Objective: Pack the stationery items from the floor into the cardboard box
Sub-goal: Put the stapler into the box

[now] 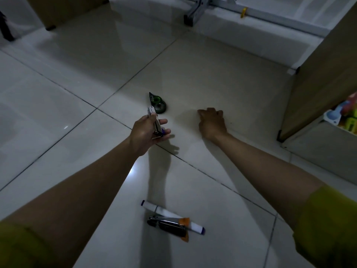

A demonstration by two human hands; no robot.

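Note:
My left hand (146,133) is above the tiled floor, shut on a small silver and purple stapler (155,123) that sticks out past my fingers. Just beyond it a green correction tape dispenser (158,103) lies on the floor. My right hand (211,122) rests knuckles-down on the floor to the right, fingers curled, with nothing visible in it. Near my body lie a white marker with purple ends (172,216) and a dark stapler with an orange part (170,225) across it. The cardboard box (316,93) stands at the right, colourful items (345,117) showing inside.
A grey metal frame leg (193,14) stands at the back. A brown cabinet or board (63,10) is at the far left back. Pale floor tiles (222,78) stretch between my hands and the box.

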